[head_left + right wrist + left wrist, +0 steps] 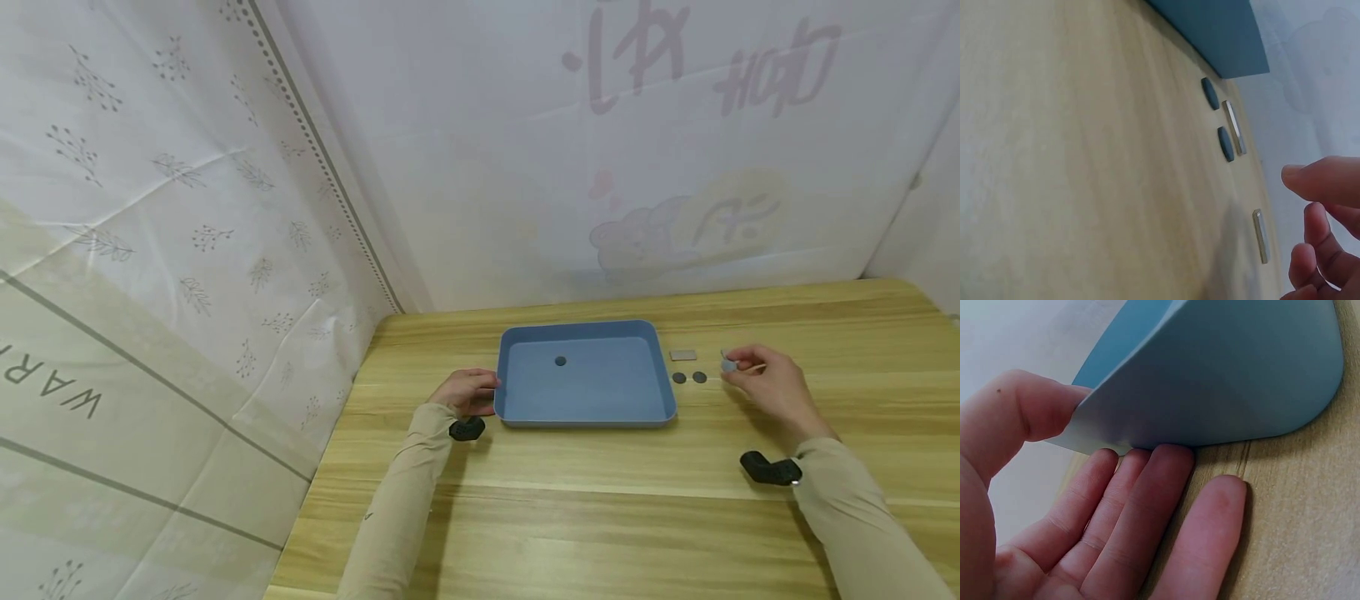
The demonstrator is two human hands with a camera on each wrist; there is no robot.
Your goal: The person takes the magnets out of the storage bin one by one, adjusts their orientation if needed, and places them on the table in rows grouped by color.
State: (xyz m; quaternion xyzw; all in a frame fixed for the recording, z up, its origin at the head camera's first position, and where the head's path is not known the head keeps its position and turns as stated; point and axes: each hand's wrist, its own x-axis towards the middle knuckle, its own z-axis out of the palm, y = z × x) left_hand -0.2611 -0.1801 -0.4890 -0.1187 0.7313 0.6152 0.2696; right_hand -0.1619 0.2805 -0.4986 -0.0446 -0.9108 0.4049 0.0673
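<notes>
A shallow blue tray stands on the table, with one dark disc on its floor. My left hand holds the tray's left end. In the left wrist view its thumb hooks over the rim, while several fingertips lie at the foot of the outer wall. Right of the tray, my right hand pinches a light grey disc between thumb and index finger. The right wrist view hides this disc behind the thumb. A flat bar lies on the table just beneath that hand.
Between tray and right hand lie two dark discs, one nearer the tray and one farther right, with a flat grey rectangular bar behind them. A patterned cloth hangs behind the wooden table.
</notes>
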